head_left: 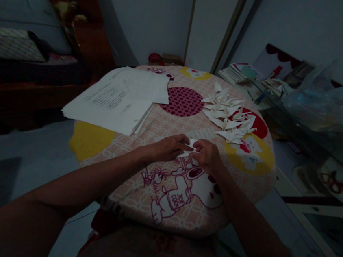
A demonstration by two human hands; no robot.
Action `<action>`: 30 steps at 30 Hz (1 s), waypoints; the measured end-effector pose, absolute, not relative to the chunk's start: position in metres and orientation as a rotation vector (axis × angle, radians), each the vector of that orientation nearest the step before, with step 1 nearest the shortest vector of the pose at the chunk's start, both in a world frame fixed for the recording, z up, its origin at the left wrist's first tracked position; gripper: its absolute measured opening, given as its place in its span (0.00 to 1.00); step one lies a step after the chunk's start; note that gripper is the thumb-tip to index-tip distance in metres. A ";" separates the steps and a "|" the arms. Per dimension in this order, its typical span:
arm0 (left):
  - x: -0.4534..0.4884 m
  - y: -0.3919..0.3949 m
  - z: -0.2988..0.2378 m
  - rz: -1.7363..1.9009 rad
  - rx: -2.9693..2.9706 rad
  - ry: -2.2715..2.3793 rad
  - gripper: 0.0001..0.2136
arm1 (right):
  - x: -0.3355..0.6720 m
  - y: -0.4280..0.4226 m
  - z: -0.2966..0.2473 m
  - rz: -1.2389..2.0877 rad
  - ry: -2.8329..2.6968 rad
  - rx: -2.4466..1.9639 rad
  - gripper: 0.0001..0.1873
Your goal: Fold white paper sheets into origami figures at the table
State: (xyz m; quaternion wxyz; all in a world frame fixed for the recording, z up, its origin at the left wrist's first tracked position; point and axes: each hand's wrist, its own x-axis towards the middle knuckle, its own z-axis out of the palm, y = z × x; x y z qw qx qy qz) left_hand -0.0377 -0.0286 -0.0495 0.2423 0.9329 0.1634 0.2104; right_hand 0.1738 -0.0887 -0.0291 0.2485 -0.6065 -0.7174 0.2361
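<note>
Both hands rest on a round cushion-like surface (128,189) with a pink cartoon-print cover. My left hand (169,148) lies on a small white piece of paper (189,146), fingers pressing it down. My right hand (207,154) pinches the same paper from the right, fingers curled. Most of the paper is hidden under the fingers. A pile of several folded white paper shapes (229,118) lies just beyond my right hand.
A stack of printed white sheets (119,98) lies at the back left of the cover, overhanging its edge. A cluttered glass table (314,106) with books and plastic bags stands to the right. A bed (22,35) is at far left. The room is dim.
</note>
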 end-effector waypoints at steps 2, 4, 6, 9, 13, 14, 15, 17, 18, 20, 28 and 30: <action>-0.040 -0.032 -0.045 0.576 2.536 0.455 0.18 | 0.178 -0.088 -0.028 0.630 -1.952 -1.654 0.12; -0.041 -0.036 -0.043 0.580 2.541 0.462 0.17 | 0.182 -0.086 -0.027 0.567 -1.963 -1.685 0.12; -0.042 -0.038 -0.043 0.572 2.569 0.482 0.17 | 0.186 -0.083 -0.026 0.526 -1.979 -1.728 0.13; -0.041 -0.041 -0.045 0.578 2.613 0.512 0.18 | 0.190 -0.077 -0.022 0.645 -1.978 -1.794 0.13; -0.039 -0.042 -0.047 0.617 2.653 0.505 0.18 | 0.188 -0.065 -0.017 0.920 -1.866 -1.888 0.05; -0.039 -0.042 -0.047 0.615 2.663 0.505 0.18 | 0.188 -0.062 -0.016 0.983 -1.829 -1.915 0.06; -0.040 -0.043 -0.048 0.610 2.675 0.503 0.18 | 0.187 -0.060 -0.015 1.041 -1.800 -1.944 0.07; -0.040 -0.043 -0.048 0.599 2.703 0.496 0.19 | 0.186 -0.056 -0.015 1.120 -1.790 -1.977 0.09; -0.040 -0.043 -0.048 0.591 2.717 0.491 0.19 | 0.186 -0.055 -0.015 1.120 -1.813 -1.978 0.09; -0.040 -0.043 -0.048 0.584 2.737 0.492 0.19 | 0.185 -0.054 -0.016 1.019 -1.898 -1.973 0.09; -0.041 -0.044 -0.049 0.611 2.728 0.507 0.18 | 0.181 -0.059 -0.023 0.610 -2.044 -1.994 0.03; -0.041 -0.044 -0.048 0.604 2.716 0.505 0.19 | 0.181 -0.060 -0.025 0.569 -2.064 -1.989 0.04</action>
